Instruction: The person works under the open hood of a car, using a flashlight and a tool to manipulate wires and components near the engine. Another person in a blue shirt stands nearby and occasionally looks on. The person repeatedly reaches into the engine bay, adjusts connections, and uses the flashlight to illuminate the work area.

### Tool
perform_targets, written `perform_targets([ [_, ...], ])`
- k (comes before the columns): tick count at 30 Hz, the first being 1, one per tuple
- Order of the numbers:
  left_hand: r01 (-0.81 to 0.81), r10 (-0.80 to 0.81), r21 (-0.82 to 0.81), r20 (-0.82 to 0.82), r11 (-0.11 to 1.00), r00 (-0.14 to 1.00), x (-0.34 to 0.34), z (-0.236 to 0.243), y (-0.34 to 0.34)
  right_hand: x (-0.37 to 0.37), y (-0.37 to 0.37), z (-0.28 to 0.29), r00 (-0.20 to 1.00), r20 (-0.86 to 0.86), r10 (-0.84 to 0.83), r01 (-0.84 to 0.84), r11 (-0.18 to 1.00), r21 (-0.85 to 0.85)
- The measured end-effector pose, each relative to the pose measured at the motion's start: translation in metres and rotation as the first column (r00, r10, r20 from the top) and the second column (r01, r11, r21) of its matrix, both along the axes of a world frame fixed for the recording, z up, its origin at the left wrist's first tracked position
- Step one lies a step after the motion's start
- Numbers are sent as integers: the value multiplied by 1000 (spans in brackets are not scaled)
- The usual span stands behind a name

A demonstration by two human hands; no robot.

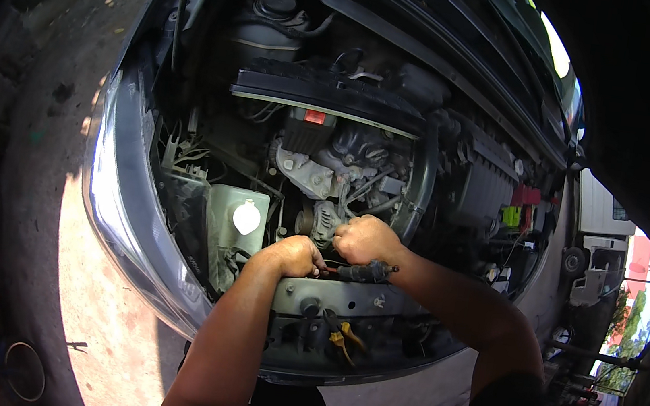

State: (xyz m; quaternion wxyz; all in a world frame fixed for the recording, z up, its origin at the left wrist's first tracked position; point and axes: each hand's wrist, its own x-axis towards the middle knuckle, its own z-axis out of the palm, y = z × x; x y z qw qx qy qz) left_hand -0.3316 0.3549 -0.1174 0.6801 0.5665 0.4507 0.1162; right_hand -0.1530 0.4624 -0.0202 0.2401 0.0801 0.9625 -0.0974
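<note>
Both my hands reach into an open engine bay, just behind the grey front crossmember (pixel 329 298). My left hand (pixel 295 258) is closed, its fingertips at the thin reddish end of a dark, elongated thing (pixel 365 272) lying along the crossmember; whether they grip it is hard to tell. My right hand (pixel 366 241) is curled into a fist beside the alternator (pixel 325 224), and its fingertips are hidden. Pliers with yellow handles (pixel 342 341) rest at the front, below the crossmember.
Left of my hands stands a pale coolant or washer tank (pixel 225 205) with a white cap (pixel 247 217). A thick black hose (pixel 424 175) runs down to the right. Behind lies a long black cover (pixel 330 96). The headlight (pixel 122 170) curves along the left.
</note>
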Motion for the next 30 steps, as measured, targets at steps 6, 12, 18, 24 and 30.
perform_targets([
  [6,-21,20,-69,-9,997,1000,2,0,-1,-2,9,-6,958,75,277,-281,959,47],
  [12,-26,27,-60,9,998,1000,0,3,-1,-3,21,-4,936,80,343,-346,938,21],
  [18,-9,9,-27,-4,1000,1000,4,-2,-1,-1,28,-9,965,23,260,-259,965,-25],
  [24,-10,10,-29,12,1000,1000,3,2,1,-1,23,-12,975,-5,223,-222,974,38],
  [30,-23,23,-9,-5,1000,1000,3,2,-1,-1,28,-17,971,4,241,-241,971,7],
])
